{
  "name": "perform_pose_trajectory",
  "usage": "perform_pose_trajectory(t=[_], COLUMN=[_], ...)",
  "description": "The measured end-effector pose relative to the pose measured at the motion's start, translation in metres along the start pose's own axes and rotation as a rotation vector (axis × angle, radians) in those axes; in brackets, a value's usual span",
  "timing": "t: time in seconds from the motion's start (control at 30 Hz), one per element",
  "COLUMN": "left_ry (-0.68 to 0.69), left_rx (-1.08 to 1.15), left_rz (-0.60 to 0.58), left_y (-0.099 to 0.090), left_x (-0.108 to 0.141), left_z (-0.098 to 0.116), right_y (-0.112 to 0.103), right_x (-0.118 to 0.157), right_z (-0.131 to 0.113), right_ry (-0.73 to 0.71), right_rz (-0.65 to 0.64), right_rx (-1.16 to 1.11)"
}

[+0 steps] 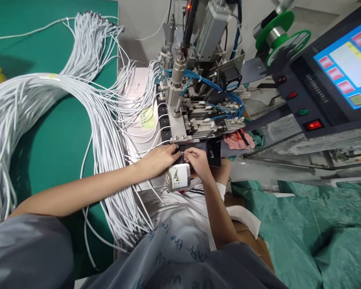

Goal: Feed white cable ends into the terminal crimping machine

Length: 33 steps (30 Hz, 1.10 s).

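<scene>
My left hand (157,161) lies at the front end of the machine (178,127), its fingers closed and bent at the black fixture; whatever they hold is too small to name. My right hand (197,161) pinches a small metallic piece (183,153) between thumb and fingertips, close beside the left fingertips. White cables (161,142) run from the left into the row of black blocks (166,132) just beyond my left hand. Below both hands sits a metal cylinder with a white label (179,176).
A large bundle of white cables (100,132) covers much of the green table (63,132) at left. A green spool (289,38) and a control panel with a lit screen (347,64) stand to the right. Green sheeting (289,224) lies at lower right.
</scene>
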<state>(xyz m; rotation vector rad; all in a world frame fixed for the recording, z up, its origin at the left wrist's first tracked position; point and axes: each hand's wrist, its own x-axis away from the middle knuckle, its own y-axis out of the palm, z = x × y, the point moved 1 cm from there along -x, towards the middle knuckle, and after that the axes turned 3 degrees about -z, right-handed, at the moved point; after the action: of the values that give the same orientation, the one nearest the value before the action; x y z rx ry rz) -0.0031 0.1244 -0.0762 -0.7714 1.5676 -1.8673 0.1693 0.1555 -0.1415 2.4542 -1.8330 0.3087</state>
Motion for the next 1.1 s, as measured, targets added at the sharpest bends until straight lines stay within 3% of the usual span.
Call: perform_pose_trajectory(t=[0.67,0.87,1.0,1.1], left_ry=[0.053,0.026,-0.007,-0.083], left_rx=[-0.135,-0.176,-0.203,-0.216], left_rz=[0.024,0.055,0.070,0.000], left_y=[0.000,0.006,0.003,-0.006], left_x=[0.000,0.002,0.005,0.011], left_z=[0.003,0.003,0.006,0.009], right_y=[0.007,0.005,0.005,0.005], right_x=[0.002,-0.005,-0.006,-0.007], right_z=[0.002,-0.001,0.004,0.004], right_ry=[-0.048,0.015,-0.041,-0.110], right_rz=[0.088,-0.016,-0.121,-0.153], right_rx=[-0.020,0.030,0.088,0.184])
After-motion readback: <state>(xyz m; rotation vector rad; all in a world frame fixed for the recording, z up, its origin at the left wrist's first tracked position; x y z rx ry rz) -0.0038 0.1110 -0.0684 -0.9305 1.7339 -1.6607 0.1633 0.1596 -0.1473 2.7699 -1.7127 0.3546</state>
